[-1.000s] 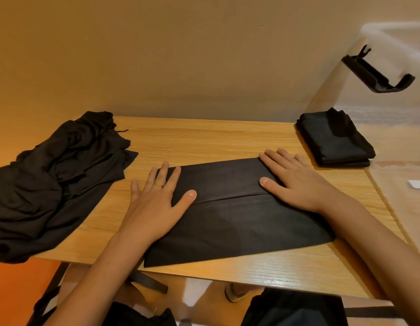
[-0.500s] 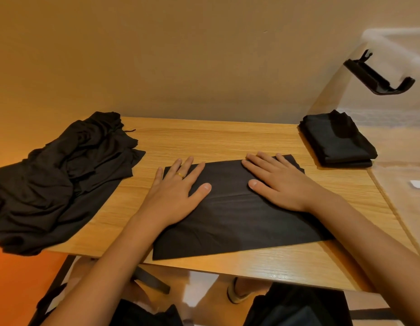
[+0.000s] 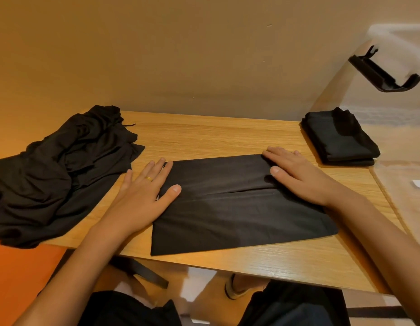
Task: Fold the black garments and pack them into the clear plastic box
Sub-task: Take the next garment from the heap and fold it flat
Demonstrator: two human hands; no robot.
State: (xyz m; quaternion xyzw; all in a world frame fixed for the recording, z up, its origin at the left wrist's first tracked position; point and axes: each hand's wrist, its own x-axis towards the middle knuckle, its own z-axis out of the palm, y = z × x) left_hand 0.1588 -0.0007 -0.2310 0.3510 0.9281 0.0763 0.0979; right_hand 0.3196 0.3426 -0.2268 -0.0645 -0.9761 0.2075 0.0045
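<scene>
A black garment (image 3: 237, 208), folded into a flat rectangle, lies on the wooden table (image 3: 216, 137) in front of me. My left hand (image 3: 143, 194) presses flat on its left edge, fingers straight. My right hand (image 3: 298, 172) presses flat on its far right corner. A loose heap of black garments (image 3: 58, 175) covers the table's left end. A folded black stack (image 3: 338, 137) sits inside the clear plastic box (image 3: 397, 147) at the right.
The box's black clip handle (image 3: 385, 71) hangs on its wall at upper right. A white label (image 3: 419, 183) shows on the box. A plain wall runs behind the table. Below the near edge are my legs and a sandalled foot (image 3: 237, 288).
Both hands slid outward across the folded garment, the left toward its left edge and the right toward its far right corner. The garment stays flat on the table.
</scene>
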